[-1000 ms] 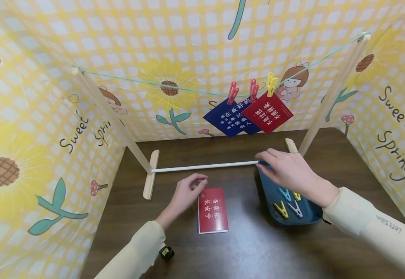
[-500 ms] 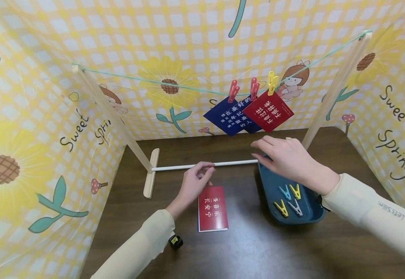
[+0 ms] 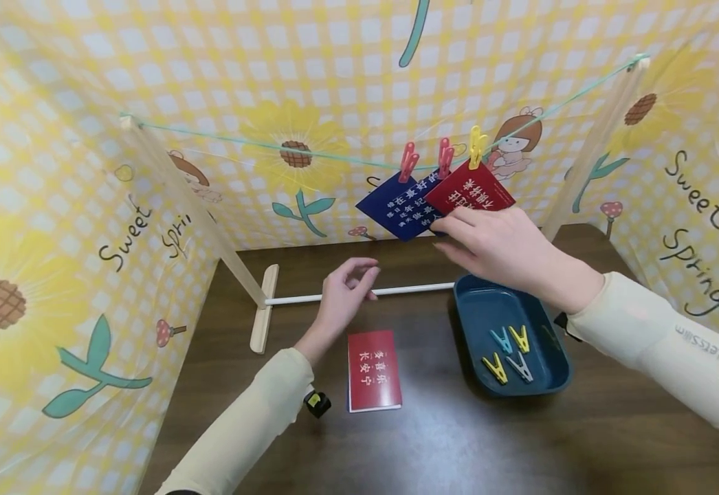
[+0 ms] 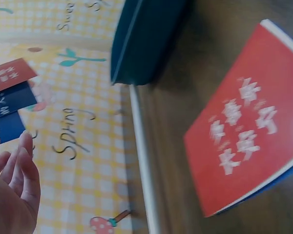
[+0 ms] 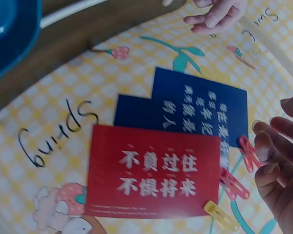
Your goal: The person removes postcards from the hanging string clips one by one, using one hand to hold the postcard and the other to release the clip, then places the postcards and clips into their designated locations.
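From a green string hang two blue cards (image 5: 205, 100) and a red card (image 5: 154, 170) that overlap. Two red clothespins (image 3: 409, 163) and a yellow clothespin (image 3: 476, 148) clip them by their corners. My right hand (image 3: 498, 251) is raised close in front of these cards and covers the lower part of the red one in the head view. Its fingers (image 5: 266, 146) are loosely bent with nothing between them. Lower and to the left, my left hand (image 3: 345, 295) hovers with relaxed, empty fingers. Below it lies a small stack of cards (image 3: 374, 371) with a red one on top.
A blue tray (image 3: 467, 337) holds several clothespins (image 3: 508, 350) on the right of the dark table. The string (image 3: 260, 144) spans two wooden posts (image 3: 192, 206), joined low down by a white rod (image 3: 421, 289). A patterned yellow cloth stands behind.
My right hand has risen from the tray's far edge to the hanging cards. My left hand has moved forward and up, away from the card stack.
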Available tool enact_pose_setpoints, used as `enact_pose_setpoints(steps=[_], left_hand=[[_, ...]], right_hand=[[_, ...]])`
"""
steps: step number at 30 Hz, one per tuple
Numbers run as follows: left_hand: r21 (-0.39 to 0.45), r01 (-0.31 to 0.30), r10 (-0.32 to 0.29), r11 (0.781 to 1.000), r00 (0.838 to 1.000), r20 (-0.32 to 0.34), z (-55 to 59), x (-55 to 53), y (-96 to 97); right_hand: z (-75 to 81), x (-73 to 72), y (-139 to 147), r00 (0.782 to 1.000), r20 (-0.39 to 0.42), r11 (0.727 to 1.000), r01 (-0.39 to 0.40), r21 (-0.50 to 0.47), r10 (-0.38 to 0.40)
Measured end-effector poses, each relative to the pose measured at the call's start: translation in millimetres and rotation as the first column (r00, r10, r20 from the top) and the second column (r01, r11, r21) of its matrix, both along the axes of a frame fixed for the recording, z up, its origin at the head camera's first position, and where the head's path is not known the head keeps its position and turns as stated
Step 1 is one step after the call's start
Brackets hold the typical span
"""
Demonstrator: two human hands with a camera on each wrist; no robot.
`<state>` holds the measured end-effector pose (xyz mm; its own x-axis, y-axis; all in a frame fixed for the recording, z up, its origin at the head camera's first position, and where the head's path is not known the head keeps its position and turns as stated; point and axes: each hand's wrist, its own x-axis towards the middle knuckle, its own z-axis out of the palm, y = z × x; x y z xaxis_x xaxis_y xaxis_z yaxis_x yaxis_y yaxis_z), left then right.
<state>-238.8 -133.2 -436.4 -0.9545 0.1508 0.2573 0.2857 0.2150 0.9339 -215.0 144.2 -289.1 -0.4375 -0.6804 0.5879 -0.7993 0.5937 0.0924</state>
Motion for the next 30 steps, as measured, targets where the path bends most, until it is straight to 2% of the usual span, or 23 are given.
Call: enact_pose_setpoints(steps=[5,11,18,23,30], left_hand=[[0.008,-0.022,0.023,1.000,0.999,-0.027,10.8,-10.5,1.5],[0.027,-0.043,0.043,0.999,0.999,-0.017,19.4,-19.1,4.3],[0.086,-0.044,0.046,0.995,0.999,-0.020,28.8,-28.0,9.9],[0.108,-0.020,0.023,0.994,0.999,-0.022,32.5,-32.4,12.3],[0.148,-0.018,0.020,0.989,1.000,-0.013,32.3,-37.3,19.4]], right_hand=[[15.7,-9.0,-9.6,1.000,-0.012,1.000,-0.002,-0.002,0.002],[34.2,-19.4,-20.7,0.999,-0.047,1.000,-0.019,-0.018,0.018],[59.3,-32.9,-25.6,0.999,-0.005,0.999,-0.041,0.031,0.042],[74.7,-44.8,-28.4,0.998,0.016,0.995,-0.061,0.073,0.060],[85.2,-59.9,-27.9,0.999,0.010,0.996,-0.032,0.080,0.031]])
